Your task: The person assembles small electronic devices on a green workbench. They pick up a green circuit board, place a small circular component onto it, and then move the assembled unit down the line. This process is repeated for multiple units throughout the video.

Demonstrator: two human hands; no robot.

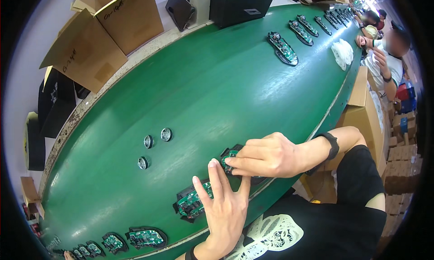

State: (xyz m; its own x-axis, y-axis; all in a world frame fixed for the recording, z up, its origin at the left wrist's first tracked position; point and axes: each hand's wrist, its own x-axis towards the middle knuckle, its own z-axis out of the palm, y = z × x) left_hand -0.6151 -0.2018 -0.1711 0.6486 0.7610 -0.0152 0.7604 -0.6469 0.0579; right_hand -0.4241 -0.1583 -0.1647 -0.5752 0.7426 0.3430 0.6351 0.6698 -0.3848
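A black housing with a green circuit board (227,157) lies on the green conveyor belt in front of me. My right hand (269,157) bends over it from the right, fingers drawn together and their tips on the board. My left hand (226,206) reaches up beside it with fingers extended and somewhat spread, fingertips close to the housing's left end. Partly under my left hand sits a second board in a black housing (190,202). Much of the nearer unit is covered by my hands. Farther left stand three small round clear-and-black parts (166,134).
Several board units (147,237) line the belt's near left edge; more (282,47) lie at the far right. White plastic (342,53) rests near a co-worker (393,56). Cardboard boxes (108,38) and a black bin (239,9) stand along the far edge; another carton (357,117) is right.
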